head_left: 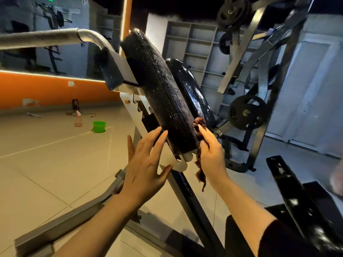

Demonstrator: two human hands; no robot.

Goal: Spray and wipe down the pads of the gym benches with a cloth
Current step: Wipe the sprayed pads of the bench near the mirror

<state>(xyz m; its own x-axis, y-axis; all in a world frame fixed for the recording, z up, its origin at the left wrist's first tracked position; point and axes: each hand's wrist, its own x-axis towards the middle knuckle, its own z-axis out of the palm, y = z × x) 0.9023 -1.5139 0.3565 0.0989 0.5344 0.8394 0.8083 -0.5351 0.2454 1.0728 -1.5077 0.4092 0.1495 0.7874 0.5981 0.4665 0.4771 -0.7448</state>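
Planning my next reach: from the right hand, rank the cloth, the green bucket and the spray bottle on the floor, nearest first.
From the right hand:
1. Cloth, gripped in it against the pad's lower end.
2. Green bucket, on the floor to the left.
3. Spray bottle, just beyond the bucket, further left.

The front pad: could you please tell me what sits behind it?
A second glossy pad sits behind the front pad. Its lower left part is covered, and the cloth hides its bottom corner.

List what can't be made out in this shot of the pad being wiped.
- Head view: most of the cloth is hidden behind the right hand and the front pad.
- Rear pad: largely hidden by the front pad.
- Left hand fingertips lie at the pad's lower end; actual contact is unclear.
- Bottle on the floor: too small to identify.
- Pale shape at the right edge: blurred, cut off.
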